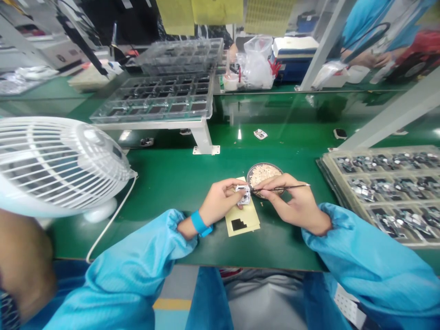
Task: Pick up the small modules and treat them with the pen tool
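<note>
My left hand point(223, 198) pinches a small white device housing point(244, 194) with dark parts inside, above a yellow paper sheet point(250, 217). On that sheet lies a black stepped patch point(239, 224). Between the fingers of my right hand point(292, 201) is a thin dark pointed tool point(298, 186); one end reaches the housing's right edge, but whether it touches is too small to tell. Just behind the right fingers, a round dark-rimmed dish point(249, 173) holds many tiny pale pieces, partly covered by that hand.
At left stands a white fan point(62, 165), its cable point(112, 217) trailing over the green bench. Trays of device parts point(395, 188) sit at right. Clear compartment trays point(158, 98) rest on a raised shelf. Another white housing point(260, 134) lies beyond the dish. A co-worker's hands point(373, 58) show far right.
</note>
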Demonstrator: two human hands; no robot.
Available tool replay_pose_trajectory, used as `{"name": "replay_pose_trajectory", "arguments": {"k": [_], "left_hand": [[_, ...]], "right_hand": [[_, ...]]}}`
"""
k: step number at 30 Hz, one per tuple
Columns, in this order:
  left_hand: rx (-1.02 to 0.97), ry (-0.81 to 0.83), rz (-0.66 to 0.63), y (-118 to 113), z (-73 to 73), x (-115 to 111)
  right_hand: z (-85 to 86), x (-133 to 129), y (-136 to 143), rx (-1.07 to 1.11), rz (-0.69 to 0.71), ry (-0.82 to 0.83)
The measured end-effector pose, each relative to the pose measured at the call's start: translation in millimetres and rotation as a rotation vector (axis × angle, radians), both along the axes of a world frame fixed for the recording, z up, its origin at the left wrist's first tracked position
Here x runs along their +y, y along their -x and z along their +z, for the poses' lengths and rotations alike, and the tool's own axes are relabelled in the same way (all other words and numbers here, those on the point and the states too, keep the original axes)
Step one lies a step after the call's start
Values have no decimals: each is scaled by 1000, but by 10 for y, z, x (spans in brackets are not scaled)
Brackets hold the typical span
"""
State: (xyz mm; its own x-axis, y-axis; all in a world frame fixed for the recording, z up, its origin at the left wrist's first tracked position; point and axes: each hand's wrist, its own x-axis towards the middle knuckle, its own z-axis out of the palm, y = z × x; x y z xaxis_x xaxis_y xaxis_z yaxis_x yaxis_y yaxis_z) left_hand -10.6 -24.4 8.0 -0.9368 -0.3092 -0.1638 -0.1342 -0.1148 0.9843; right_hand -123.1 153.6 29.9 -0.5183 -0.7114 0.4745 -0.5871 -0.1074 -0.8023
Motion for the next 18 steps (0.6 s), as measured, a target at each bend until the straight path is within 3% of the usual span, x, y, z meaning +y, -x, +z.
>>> {"name": "replay_pose_trajectory", "arguments": {"k": [10,18], "left_hand": [[-7,7,-2,-4,27,4],[10,68,-19,-19,-39,-41]], "right_hand": [[0,-6,24,70,28,-26],[23,18,20,272,128,-32]]}}
